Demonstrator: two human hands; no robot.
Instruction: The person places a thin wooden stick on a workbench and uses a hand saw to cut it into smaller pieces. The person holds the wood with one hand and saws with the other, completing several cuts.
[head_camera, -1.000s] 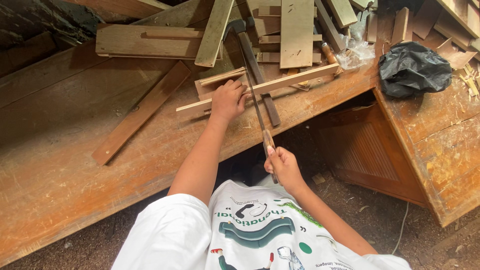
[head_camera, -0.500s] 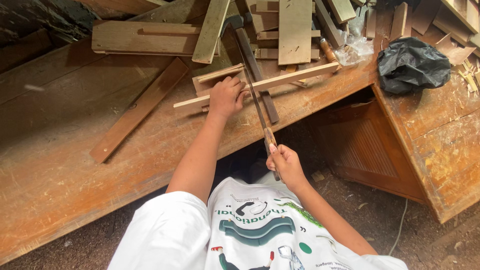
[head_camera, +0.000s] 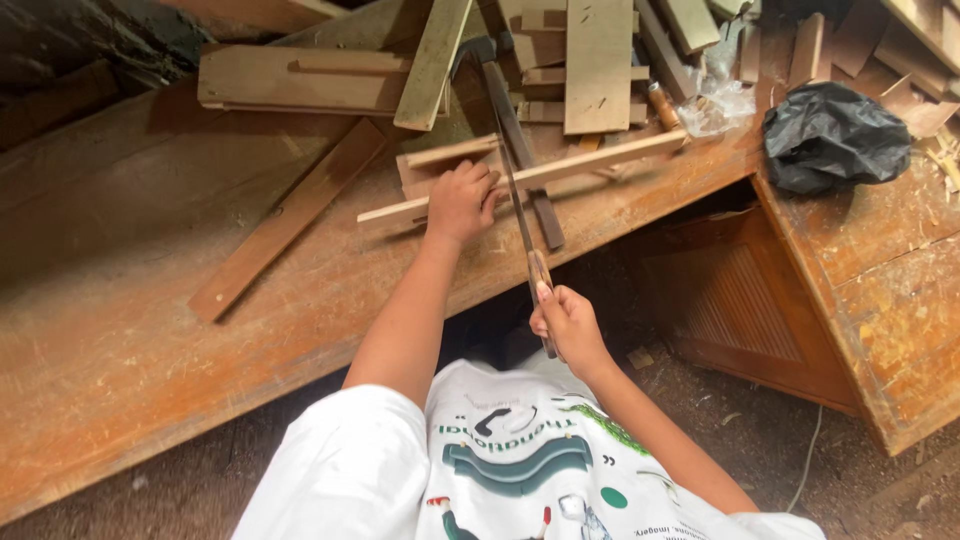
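A worn wooden workbench is filling the left of the view, its orange-brown top scratched and stained. A long loose board is lying diagonally on it, well apart from the hands. Above that, a flat wooden panel is resting at the back of the bench, with a pale plank leaning across its right end.

Near the centre, the left hand is pressing down, fingers curled, on a thin wooden strip that is lying across the bench edge, running from lower left to upper right. The strip is sitting on a small wooden block just beyond the knuckles.

Just right of that hand, the narrow blade of a handsaw is crossing the strip at a steep angle. The right hand is clenched around the saw's wooden handle, below the bench edge and in front of the person's white printed shirt. A hammer is lying just behind the blade, its head pointing toward the pile of offcuts.

Farther right, a crumpled clear plastic bag is resting beside a black plastic bag, which is sitting on a second bench at the right edge.
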